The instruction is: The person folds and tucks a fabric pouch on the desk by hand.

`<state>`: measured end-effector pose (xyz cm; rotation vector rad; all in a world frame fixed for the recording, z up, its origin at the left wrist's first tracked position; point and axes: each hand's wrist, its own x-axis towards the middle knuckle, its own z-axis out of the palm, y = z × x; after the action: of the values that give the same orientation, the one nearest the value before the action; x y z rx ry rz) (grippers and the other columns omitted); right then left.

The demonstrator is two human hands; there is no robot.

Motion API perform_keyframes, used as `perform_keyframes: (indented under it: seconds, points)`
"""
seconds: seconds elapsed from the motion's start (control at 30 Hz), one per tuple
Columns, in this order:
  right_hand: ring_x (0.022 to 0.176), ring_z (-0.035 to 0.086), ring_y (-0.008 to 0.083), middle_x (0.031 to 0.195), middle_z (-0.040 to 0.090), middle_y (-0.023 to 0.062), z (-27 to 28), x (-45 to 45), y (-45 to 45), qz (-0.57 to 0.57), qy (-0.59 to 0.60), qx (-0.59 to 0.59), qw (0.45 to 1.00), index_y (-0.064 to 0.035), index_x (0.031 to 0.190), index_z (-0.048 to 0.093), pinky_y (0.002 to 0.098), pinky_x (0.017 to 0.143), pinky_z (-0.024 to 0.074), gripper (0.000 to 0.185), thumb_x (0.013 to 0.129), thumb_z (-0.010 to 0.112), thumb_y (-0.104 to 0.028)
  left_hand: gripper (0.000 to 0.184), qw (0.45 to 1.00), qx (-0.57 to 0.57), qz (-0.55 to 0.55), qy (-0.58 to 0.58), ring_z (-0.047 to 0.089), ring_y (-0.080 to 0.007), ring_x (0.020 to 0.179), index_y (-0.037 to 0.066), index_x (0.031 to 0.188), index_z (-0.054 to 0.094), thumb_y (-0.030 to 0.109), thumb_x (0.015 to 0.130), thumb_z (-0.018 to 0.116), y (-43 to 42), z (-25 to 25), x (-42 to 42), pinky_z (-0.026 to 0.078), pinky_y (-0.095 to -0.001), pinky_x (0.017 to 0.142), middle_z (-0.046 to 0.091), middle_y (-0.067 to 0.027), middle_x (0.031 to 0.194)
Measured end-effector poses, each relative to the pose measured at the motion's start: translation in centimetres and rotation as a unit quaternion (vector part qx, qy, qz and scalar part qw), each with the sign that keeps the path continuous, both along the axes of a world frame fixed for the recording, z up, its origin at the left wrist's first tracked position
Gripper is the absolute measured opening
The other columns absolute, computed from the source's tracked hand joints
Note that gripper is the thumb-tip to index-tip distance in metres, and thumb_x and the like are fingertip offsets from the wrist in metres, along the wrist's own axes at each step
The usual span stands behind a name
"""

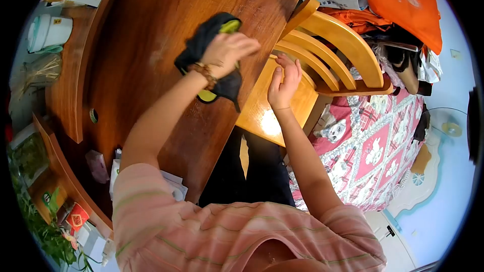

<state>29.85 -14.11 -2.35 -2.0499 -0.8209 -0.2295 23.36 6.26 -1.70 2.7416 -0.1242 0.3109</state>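
A black cloth item with yellow-green patches (195, 49) lies on the brown wooden desk; I cannot make out its exact kind. Across the top of it is my left hand (226, 55), slightly blurred, with its fingers stretched out to the right and a beaded bracelet on the wrist. Whether the palm presses on the cloth or hovers just over it, I cannot tell. My right hand (285, 81) is raised above the seat of a light wooden chair (262, 111), fingers apart from the thumb and nothing in them.
The brown desk (146, 55) carries a tape roll (94, 116), a pink packet (97, 166) and papers (175, 186). A raised shelf (75, 80) runs along its left side. Right of the chair are a patterned bed (370, 146) and an orange bag (406, 7).
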Motion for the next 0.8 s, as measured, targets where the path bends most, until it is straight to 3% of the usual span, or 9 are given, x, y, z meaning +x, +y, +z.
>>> perform_keyframes:
  seconds: [0.07, 0.1, 0.13, 0.2, 0.43, 0.53, 0.57, 0.7, 0.8]
  points:
    - [0.116, 0.059, 0.0292, 0.113, 0.066, 0.0124, -0.1, -0.3, -1.5, 0.003, 0.005, -0.019, 1.000, -0.0045, 0.105, 0.062, 0.0475, 0.113, 0.0281, 0.017, 0.091, 0.053, -0.005, 0.044, 0.990, -0.013, 0.133, -0.054, 0.060, -0.0233, 0.118, 0.021, 0.126, 0.067, 0.002, 0.092, 0.046, 4.6, -0.8, 0.2, 0.042, -0.0365, 0.104, 0.069, -0.0073, 0.121]
    - [0.116, 0.059, 0.0290, 0.112, 0.066, 0.0124, -0.2, -0.6, -2.3, 0.005, 0.012, -0.029, 1.000, -0.0043, 0.105, 0.062, 0.0474, 0.113, 0.0287, 0.017, 0.091, 0.053, -0.004, 0.047, 0.972, -0.045, 0.228, -0.022, 0.056, -0.0234, 0.123, 0.021, 0.128, 0.065, 0.000, 0.090, 0.049, 7.0, -0.8, 0.7, 0.041, -0.0370, 0.105, 0.065, -0.0048, 0.130]
    - [0.115, 0.059, 0.0289, 0.112, 0.066, 0.0125, -0.3, -0.9, -2.9, 0.006, 0.017, -0.039, 0.999, -0.0040, 0.104, 0.062, 0.0474, 0.113, 0.0292, 0.016, 0.091, 0.052, -0.004, 0.053, 0.953, 0.133, 0.273, -0.007, 0.052, -0.0231, 0.126, 0.019, 0.131, 0.063, -0.005, 0.085, 0.053, 9.1, -1.0, 1.3, 0.040, -0.0395, 0.103, 0.061, -0.0019, 0.135]
    - [0.114, 0.059, 0.0287, 0.110, 0.066, 0.0126, -0.6, -1.9, -3.4, 0.003, 0.022, -0.039, 0.999, -0.0036, 0.101, 0.062, 0.0471, 0.113, 0.0296, 0.014, 0.091, 0.053, -0.004, 0.064, 0.942, 0.096, 0.317, -0.057, 0.053, -0.0231, 0.122, 0.020, 0.134, 0.061, -0.011, 0.078, 0.053, 9.2, -1.9, 3.4, 0.041, -0.0422, 0.096, 0.060, -0.0011, 0.134]
    - [0.112, 0.059, 0.0297, 0.110, 0.066, 0.0130, -0.2, -2.9, -1.3, 0.013, 0.019, -0.039, 0.999, -0.0034, 0.100, 0.063, 0.0468, 0.110, 0.0335, 0.014, 0.090, 0.054, -0.005, 0.049, 0.997, 0.036, 0.066, -0.021, 0.050, -0.0249, 0.127, 0.010, 0.136, 0.058, 0.000, 0.088, 0.052, 1.4, 0.2, 0.4, 0.040, -0.0379, 0.105, 0.058, -0.0038, 0.136]
    - [0.115, 0.057, 0.0317, 0.115, 0.065, 0.0137, 0.5, -1.0, 0.9, 0.031, -0.001, -0.040, 0.999, -0.0032, 0.104, 0.063, 0.0464, 0.109, 0.0351, 0.017, 0.089, 0.057, -0.008, 0.043, 0.990, 0.014, 0.131, -0.041, 0.050, -0.0250, 0.127, 0.009, 0.136, 0.057, 0.008, 0.093, 0.053, 2.7, 0.4, -0.6, 0.040, -0.0384, 0.104, 0.057, -0.0052, 0.137]
    - [0.117, 0.055, 0.0330, 0.118, 0.063, 0.0142, 0.6, -0.2, 1.9, 0.040, -0.010, -0.040, 0.998, -0.0031, 0.106, 0.063, 0.0462, 0.108, 0.0357, 0.020, 0.087, 0.059, -0.009, 0.042, 0.989, 0.034, 0.133, -0.047, 0.051, -0.0248, 0.126, 0.009, 0.136, 0.056, 0.022, 0.096, 0.056, 2.9, 0.6, -0.5, 0.041, -0.0381, 0.103, 0.056, -0.0059, 0.138]
    - [0.121, 0.052, 0.0352, 0.124, 0.059, 0.0151, 0.4, 1.8, 5.4, 0.067, -0.025, -0.058, 0.996, -0.0037, 0.111, 0.062, 0.0463, 0.106, 0.0367, 0.027, 0.084, 0.062, -0.011, 0.049, 0.987, 0.092, 0.123, -0.037, 0.051, -0.0240, 0.126, 0.009, 0.135, 0.058, 0.038, 0.096, 0.056, 2.9, 0.4, -0.1, 0.042, -0.0375, 0.099, 0.056, -0.0052, 0.139]
    - [0.123, 0.051, 0.0344, 0.126, 0.058, 0.0150, -0.8, 1.4, 7.0, 0.060, -0.019, -0.046, 0.997, -0.0042, 0.111, 0.062, 0.0462, 0.107, 0.0365, 0.029, 0.083, 0.062, -0.010, 0.049, 0.985, 0.088, 0.149, -0.028, 0.051, -0.0231, 0.126, 0.006, 0.133, 0.058, 0.037, 0.096, 0.056, 3.5, 0.5, 1.0, 0.042, -0.0369, 0.098, 0.056, -0.0052, 0.139]
